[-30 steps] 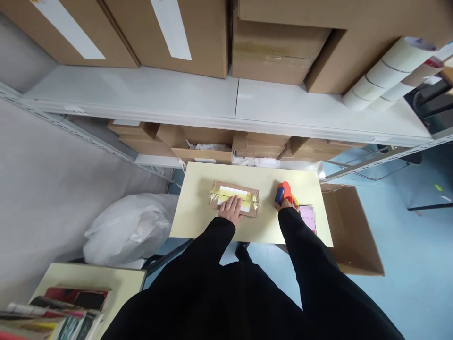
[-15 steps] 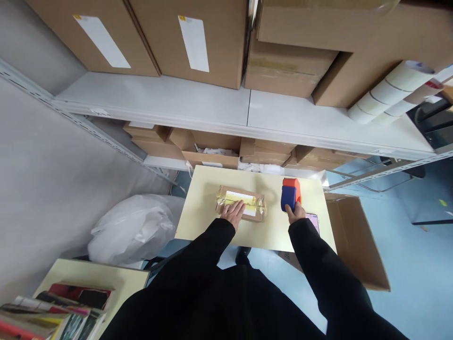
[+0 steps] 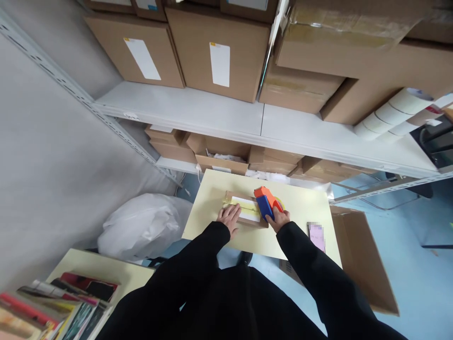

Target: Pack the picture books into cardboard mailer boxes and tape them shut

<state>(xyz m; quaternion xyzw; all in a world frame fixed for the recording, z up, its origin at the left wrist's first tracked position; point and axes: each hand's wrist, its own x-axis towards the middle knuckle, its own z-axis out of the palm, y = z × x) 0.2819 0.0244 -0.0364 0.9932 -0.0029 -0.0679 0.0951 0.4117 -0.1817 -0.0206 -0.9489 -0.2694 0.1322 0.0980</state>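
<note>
A small cardboard box [image 3: 249, 219] with a white label and clear yellowish tape across its top lies on the pale table [image 3: 208, 231]. My left hand [image 3: 229, 218] rests on the box's left part, fingers stretched out over the label and tape. In my right hand [image 3: 279, 219] is an orange and blue tape dispenser [image 3: 266, 204], gripped by its handle. Its front is at the box's right end; whether it touches the box I cannot tell. Part of a yellowish tape roll shows behind the dispenser.
A phone [image 3: 316, 236] lies on the table's right side. Beyond stands a grey shelf [image 3: 219, 113] with cardboard boxes and tape rolls [image 3: 392, 113]. An open carton [image 3: 364, 255] is on the floor at right, a white plastic bag [image 3: 141, 226] at left. Books [image 3: 71, 307] lie on another table.
My right hand has brought the tape dispenser left to the box's right end and tilted it. My left hand has shifted slightly left on the box. The view has also moved.
</note>
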